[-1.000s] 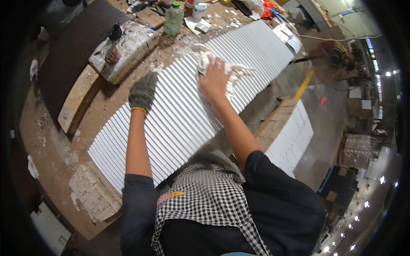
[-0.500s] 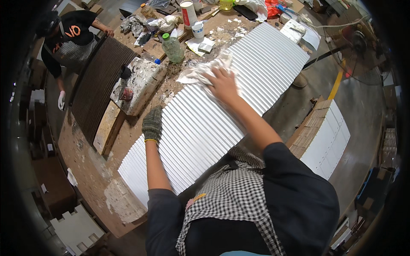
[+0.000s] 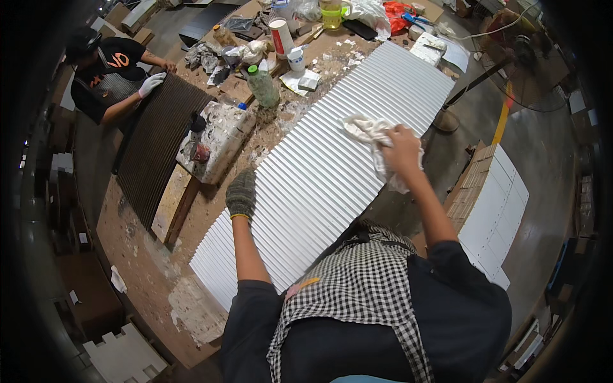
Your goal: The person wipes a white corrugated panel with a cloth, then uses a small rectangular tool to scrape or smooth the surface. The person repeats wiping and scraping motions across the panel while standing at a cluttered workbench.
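Observation:
A long white ribbed panel lies diagonally across a worn wooden workbench. My left hand, in a dark knit glove, presses flat on the panel's left edge. My bare right hand grips a crumpled white rag against the panel near its right edge. Part of the rag hangs over that edge below my hand.
A green bottle, a white can, cups and scraps crowd the bench's far end. A paint-smeared block sits left of the panel. Another person works on a dark ribbed panel. White boards are stacked at right.
My right hand has dragged the rag from the panel's far left side across to its right edge. My left hand stays pressed on the panel. The view has shifted, bringing the other person in.

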Action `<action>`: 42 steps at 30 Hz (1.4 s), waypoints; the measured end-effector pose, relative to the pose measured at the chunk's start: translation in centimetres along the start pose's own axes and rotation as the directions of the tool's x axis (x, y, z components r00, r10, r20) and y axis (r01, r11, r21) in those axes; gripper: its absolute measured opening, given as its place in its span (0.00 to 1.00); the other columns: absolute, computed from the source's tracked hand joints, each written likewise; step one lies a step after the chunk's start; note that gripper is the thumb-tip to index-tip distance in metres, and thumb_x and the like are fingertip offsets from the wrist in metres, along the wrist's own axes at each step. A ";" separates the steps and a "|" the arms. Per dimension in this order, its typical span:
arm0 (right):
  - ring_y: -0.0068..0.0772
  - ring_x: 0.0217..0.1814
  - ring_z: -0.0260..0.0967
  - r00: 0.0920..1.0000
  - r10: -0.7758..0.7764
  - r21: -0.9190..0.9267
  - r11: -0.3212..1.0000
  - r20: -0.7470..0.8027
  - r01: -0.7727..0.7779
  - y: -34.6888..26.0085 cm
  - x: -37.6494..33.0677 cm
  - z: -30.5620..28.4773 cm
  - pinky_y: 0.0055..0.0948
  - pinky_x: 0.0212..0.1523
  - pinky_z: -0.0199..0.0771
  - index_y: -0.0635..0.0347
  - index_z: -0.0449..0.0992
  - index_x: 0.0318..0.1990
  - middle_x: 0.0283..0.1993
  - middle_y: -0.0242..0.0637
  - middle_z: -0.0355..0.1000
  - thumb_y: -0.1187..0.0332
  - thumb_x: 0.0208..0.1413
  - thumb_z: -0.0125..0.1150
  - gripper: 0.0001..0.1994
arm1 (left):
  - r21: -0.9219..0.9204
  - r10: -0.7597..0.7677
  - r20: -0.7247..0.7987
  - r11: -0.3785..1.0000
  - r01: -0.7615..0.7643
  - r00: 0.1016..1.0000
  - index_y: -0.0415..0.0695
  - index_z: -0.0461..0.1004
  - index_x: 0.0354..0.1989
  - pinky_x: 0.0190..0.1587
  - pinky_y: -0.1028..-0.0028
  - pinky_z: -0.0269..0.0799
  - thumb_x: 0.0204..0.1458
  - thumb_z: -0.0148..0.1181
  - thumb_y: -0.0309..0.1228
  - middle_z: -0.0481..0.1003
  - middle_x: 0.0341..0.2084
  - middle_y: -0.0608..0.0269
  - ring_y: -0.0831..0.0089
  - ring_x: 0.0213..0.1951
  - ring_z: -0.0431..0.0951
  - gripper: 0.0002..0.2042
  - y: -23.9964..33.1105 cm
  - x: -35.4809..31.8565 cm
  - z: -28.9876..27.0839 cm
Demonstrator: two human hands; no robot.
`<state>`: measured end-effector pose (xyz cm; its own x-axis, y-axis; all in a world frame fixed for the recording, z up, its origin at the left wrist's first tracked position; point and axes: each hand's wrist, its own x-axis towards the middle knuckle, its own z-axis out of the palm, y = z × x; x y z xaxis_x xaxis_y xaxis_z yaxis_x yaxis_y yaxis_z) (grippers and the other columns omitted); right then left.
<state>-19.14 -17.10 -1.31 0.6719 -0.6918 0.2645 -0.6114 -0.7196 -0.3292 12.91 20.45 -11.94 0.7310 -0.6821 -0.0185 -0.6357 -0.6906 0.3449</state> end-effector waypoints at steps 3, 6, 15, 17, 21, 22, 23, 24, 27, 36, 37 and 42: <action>0.48 0.63 0.65 0.999 -0.025 -0.149 0.988 0.023 0.028 -4.3 3.7 5.4 0.60 0.60 0.63 0.49 0.79 0.53 0.60 0.37 0.71 0.59 0.48 0.74 0.23 | -0.067 -0.098 0.122 0.992 0.107 0.988 0.42 0.72 0.64 0.69 0.62 0.62 0.68 0.40 0.44 0.70 0.65 0.52 0.55 0.65 0.70 0.25 2.6 -0.1 -2.6; 0.43 0.65 0.67 1.000 -0.021 -0.128 0.992 -0.004 0.020 -8.5 9.9 10.3 0.61 0.61 0.63 0.52 0.81 0.49 0.59 0.36 0.73 0.67 0.50 0.65 0.16 | -0.104 -0.197 0.165 0.971 0.215 0.966 0.43 0.71 0.65 0.70 0.61 0.61 0.69 0.39 0.47 0.69 0.66 0.53 0.55 0.66 0.69 0.27 3.3 0.0 -2.9; 0.53 0.46 0.73 0.990 -0.105 -0.005 0.994 -0.095 0.106 -5.3 7.3 9.7 0.55 0.47 0.73 0.50 0.81 0.47 0.44 0.49 0.73 0.68 0.48 0.66 0.15 | -0.158 -0.109 -0.014 0.982 0.105 0.994 0.42 0.78 0.57 0.65 0.62 0.66 0.68 0.44 0.42 0.76 0.58 0.50 0.54 0.60 0.75 0.21 1.8 0.0 -1.3; 0.54 0.43 0.73 0.996 -0.077 0.032 0.996 -0.047 0.079 -1.4 2.4 4.7 0.50 0.43 0.73 0.50 0.82 0.44 0.37 0.49 0.73 0.63 0.47 0.71 0.15 | -0.114 -0.089 -0.022 0.990 0.086 0.996 0.42 0.77 0.57 0.65 0.62 0.66 0.68 0.43 0.42 0.76 0.58 0.50 0.54 0.60 0.75 0.22 0.5 -0.4 -0.7; 0.53 0.48 0.76 0.903 0.302 -0.021 0.950 0.306 -0.310 4.8 -1.6 -4.9 0.49 0.50 0.76 0.47 0.83 0.51 0.47 0.45 0.77 0.58 0.50 0.69 0.19 | 0.016 -0.022 0.025 1.000 0.021 0.999 0.42 0.74 0.60 0.67 0.61 0.65 0.67 0.42 0.41 0.74 0.61 0.51 0.55 0.61 0.73 0.22 1.9 -0.2 -1.3; 0.52 0.49 0.77 0.895 0.329 0.067 0.929 0.302 -0.364 4.7 -1.2 -6.4 0.47 0.51 0.76 0.47 0.83 0.52 0.48 0.44 0.78 0.58 0.50 0.68 0.20 | 0.022 -0.029 0.060 0.999 0.028 0.998 0.43 0.73 0.62 0.67 0.61 0.65 0.67 0.42 0.40 0.72 0.62 0.52 0.55 0.62 0.73 0.22 2.9 -0.4 -2.2; 0.51 0.47 0.76 0.940 0.297 0.110 0.942 0.169 -0.317 3.8 -0.4 -7.0 0.46 0.49 0.76 0.52 0.83 0.50 0.46 0.45 0.77 0.58 0.51 0.67 0.19 | 0.111 -0.030 0.130 0.994 0.016 0.991 0.44 0.70 0.65 0.68 0.61 0.64 0.67 0.41 0.36 0.70 0.65 0.53 0.55 0.63 0.72 0.22 3.0 -0.2 -2.6; 0.50 0.48 0.75 0.977 0.213 0.107 0.971 0.015 -0.214 4.0 0.4 -6.0 0.44 0.50 0.75 0.53 0.84 0.48 0.44 0.43 0.76 0.60 0.50 0.68 0.18 | 0.057 -0.049 0.094 0.997 0.044 0.994 0.43 0.72 0.63 0.68 0.61 0.64 0.67 0.42 0.40 0.71 0.63 0.52 0.55 0.63 0.72 0.22 3.1 -0.2 -2.6; 0.48 0.52 0.73 0.995 0.022 -0.109 0.993 -0.102 -0.034 2.2 4.0 0.4 0.49 0.53 0.72 0.52 0.84 0.40 0.44 0.39 0.76 0.64 0.49 0.67 0.11 | -0.074 -0.121 0.038 0.990 0.124 0.992 0.41 0.76 0.59 0.67 0.62 0.64 0.68 0.42 0.46 0.74 0.60 0.50 0.55 0.62 0.73 0.25 3.0 -0.4 -2.2; 0.47 0.55 0.73 0.999 0.012 -0.112 0.994 0.040 -0.008 -6.9 20.5 14.0 0.56 0.53 0.72 0.51 0.82 0.43 0.50 0.38 0.75 0.67 0.55 0.60 0.10 | 0.129 -0.061 0.177 0.991 0.038 0.982 0.44 0.70 0.66 0.70 0.62 0.62 0.69 0.37 0.41 0.69 0.66 0.54 0.57 0.65 0.70 0.24 1.4 0.6 -1.9; 0.48 0.55 0.73 0.999 -0.028 -0.101 0.994 0.034 0.031 -7.1 20.5 14.0 0.55 0.51 0.73 0.51 0.82 0.43 0.49 0.38 0.75 0.67 0.54 0.60 0.10 | 0.148 -0.007 0.162 0.989 -0.017 0.987 0.45 0.70 0.66 0.69 0.62 0.63 0.69 0.36 0.39 0.69 0.66 0.53 0.56 0.65 0.71 0.23 0.9 0.5 -1.9; 0.50 0.52 0.75 0.999 0.002 -0.107 0.994 -0.037 -0.006 -1.4 12.2 9.3 0.52 0.49 0.75 0.51 0.81 0.39 0.47 0.43 0.76 0.68 0.52 0.65 0.07 | 0.093 -0.076 0.100 0.993 0.067 0.992 0.43 0.72 0.64 0.66 0.61 0.66 0.68 0.40 0.38 0.72 0.63 0.52 0.55 0.62 0.73 0.22 1.3 0.2 -1.6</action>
<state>-6.25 -23.99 -6.06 0.6548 -0.6950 0.2971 -0.6565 -0.7177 -0.2322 12.68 19.79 -9.95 0.7491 -0.6479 -0.1384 -0.6054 -0.7543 0.2540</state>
